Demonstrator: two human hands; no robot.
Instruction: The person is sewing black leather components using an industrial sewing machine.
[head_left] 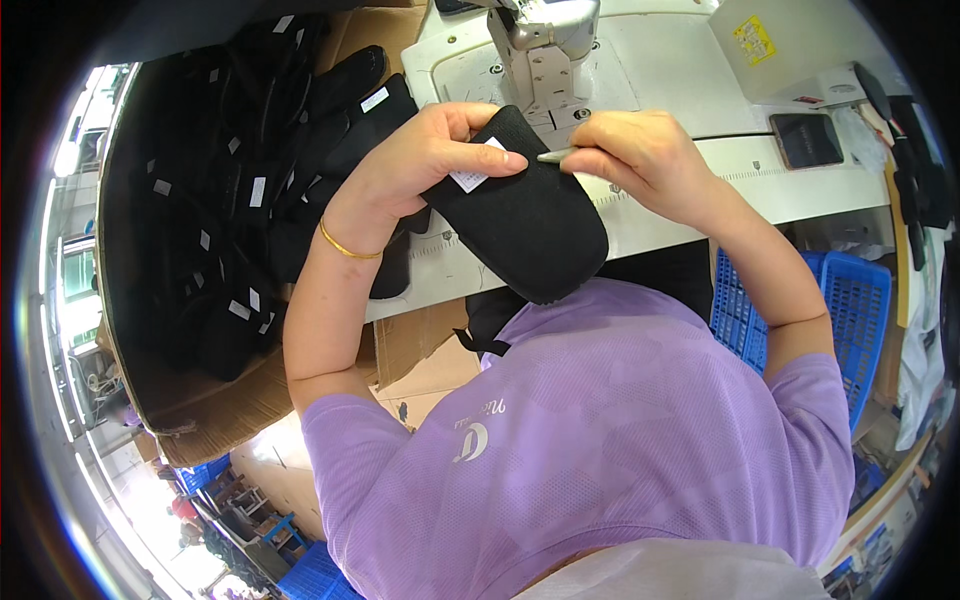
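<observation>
My left hand (455,150) grips a long black padded fabric piece (540,225) with rounded ends, its thumb pressed on top and its fingers behind. A small white label (470,180) lies on the fabric, partly under that thumb. The piece hangs tilted over the front edge of the sewing table. In my right hand (640,160) a small pale pointed tool (551,156) is pinched between thumb and fingers. Its tip is at the fabric's right edge; whether it touches is hard to tell. The rest of the tool is hidden inside the hand.
Behind the fabric stands a sewing machine (550,60) on its white table (740,180). A phone (806,140) lies on the table at the right. Many black labelled pieces (230,190) fill a big cardboard box (225,410) on the left. Blue baskets (850,310) stand at the right.
</observation>
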